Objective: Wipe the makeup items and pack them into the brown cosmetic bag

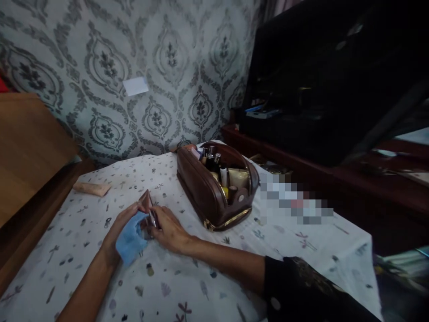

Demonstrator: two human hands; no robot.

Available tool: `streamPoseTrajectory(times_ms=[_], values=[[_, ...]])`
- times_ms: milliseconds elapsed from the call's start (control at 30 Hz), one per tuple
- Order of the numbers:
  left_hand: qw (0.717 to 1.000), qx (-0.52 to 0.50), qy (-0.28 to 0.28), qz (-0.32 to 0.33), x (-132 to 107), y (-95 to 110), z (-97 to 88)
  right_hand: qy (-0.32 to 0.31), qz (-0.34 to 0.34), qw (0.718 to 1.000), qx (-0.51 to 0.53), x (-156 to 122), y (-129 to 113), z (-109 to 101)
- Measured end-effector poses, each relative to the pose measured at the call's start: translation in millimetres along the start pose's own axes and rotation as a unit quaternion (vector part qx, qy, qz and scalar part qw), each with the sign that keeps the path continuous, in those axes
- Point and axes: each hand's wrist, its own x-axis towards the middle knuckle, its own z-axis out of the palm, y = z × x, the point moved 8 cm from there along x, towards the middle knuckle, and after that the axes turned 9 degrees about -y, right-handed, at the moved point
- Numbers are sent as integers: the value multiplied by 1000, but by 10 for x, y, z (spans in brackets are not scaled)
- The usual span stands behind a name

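My left hand (115,228) is closed on a light blue cloth (131,241), which hangs from the palm above the patterned white tablecloth. A small, shiny reddish-brown item (146,200) with a pointed top edge stands between both hands; its kind is hard to make out. My right hand (170,229) grips its right side, and the cloth lies against its lower left. Just beyond my right hand sits a dark brown cosmetic bag (197,190), unzipped. Dark bottles with silver caps (213,160) and a gold pouch-like item (237,178) show inside it.
A peach-coloured flat tube or packet (92,188) lies at the table's left edge. Behind stands a patterned wall with a white switch plate (136,86). A large black TV (328,89) rises on the right above a dark red cabinet (234,136). Wooden furniture (30,143) borders the left.
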Motion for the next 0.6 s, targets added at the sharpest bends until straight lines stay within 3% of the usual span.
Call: streamPoseTrajectory(times_ms=[100,167,233,300,367,433,500,600], values=[[984,113,128,51,-83,211,-245,-8,-20,1000,22,-42,-5,-40],[945,231,205,104,-158,379,-338,-31,-41,997,54,-90,0,-32],[903,331,227,155,-217,470,-264,-51,-55,994,84,-156,34,-12],[880,397,171,197,-234,439,-23,-39,-61,992,99,-222,92,-31],[852,467,54,230,-242,316,342,-1,-58,993,102,-274,167,-91],[791,543,-37,278,-305,203,669,26,-43,994,100,-299,248,-142],[756,576,-64,304,-348,147,791,29,-37,994,96,-296,293,-161],[754,580,-79,297,-353,140,733,23,-82,993,85,-292,227,-157]])
